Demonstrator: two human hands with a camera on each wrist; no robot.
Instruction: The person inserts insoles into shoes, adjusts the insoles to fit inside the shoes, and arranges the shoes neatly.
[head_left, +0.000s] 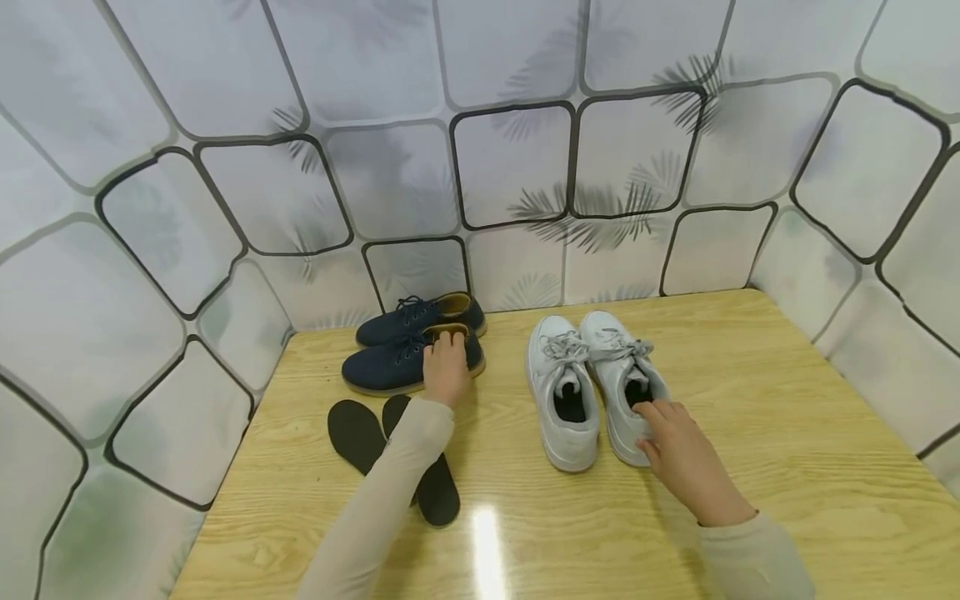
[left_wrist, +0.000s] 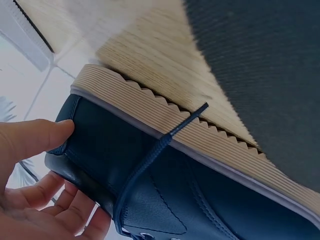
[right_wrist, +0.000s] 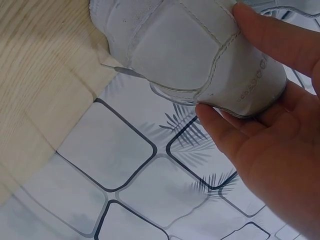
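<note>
In the head view, my left hand is at the heel of the nearer navy lace-up shoe. Seen from the left wrist, the thumb presses the heel's side and the fingers curl at its collar, pinching the shoe. My right hand grips the heel of the right-hand white sneaker. The right wrist view has the thumb on one side of that sneaker's heel and fingertips at the collar edge. Its partner, another white sneaker, stands close on the left.
The second navy shoe lies behind the first, near the patterned wall. Two dark insoles lie crossed on the wooden table, partly under my left forearm. Patterned walls also border the table on both sides.
</note>
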